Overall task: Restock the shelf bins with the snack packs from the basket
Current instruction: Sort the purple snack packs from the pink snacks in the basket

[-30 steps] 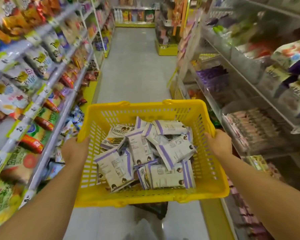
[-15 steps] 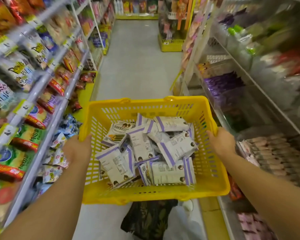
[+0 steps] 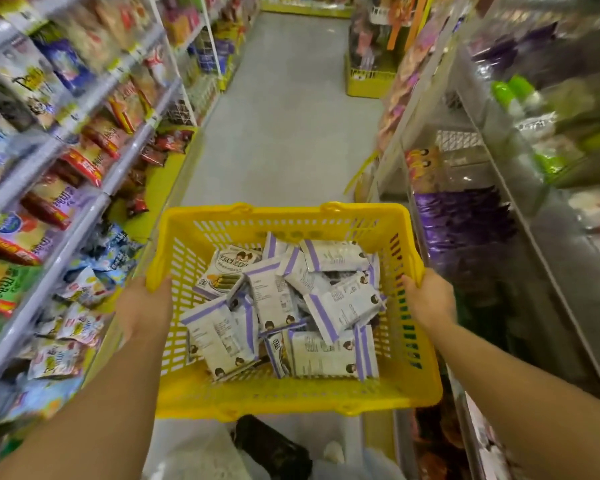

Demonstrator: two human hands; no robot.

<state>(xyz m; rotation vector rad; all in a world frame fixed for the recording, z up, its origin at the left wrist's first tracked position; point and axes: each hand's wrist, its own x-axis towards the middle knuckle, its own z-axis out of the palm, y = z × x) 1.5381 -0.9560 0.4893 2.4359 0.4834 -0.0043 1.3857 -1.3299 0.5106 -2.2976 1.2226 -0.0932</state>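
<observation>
Left hand (image 3: 142, 306) and right hand (image 3: 430, 299) are gripping side rims of the basket (image 3: 291, 403), snack packs (image 3: 291, 299) heaped between, shelf bins (image 3: 440, 209) lying rightward, nearer the right hand.

I am looking at the left hand (image 3: 142, 306) and the right hand (image 3: 430, 299), and both are showing bare. The left arm (image 3: 94, 410) and the right arm (image 3: 520, 386) are showing bare too, right to the picture's edge. Lower down, the person is wearing some pale cloth (image 3: 194, 455) and some dark cloth (image 3: 274, 448). I am not able to tell what clothes these are.
</observation>
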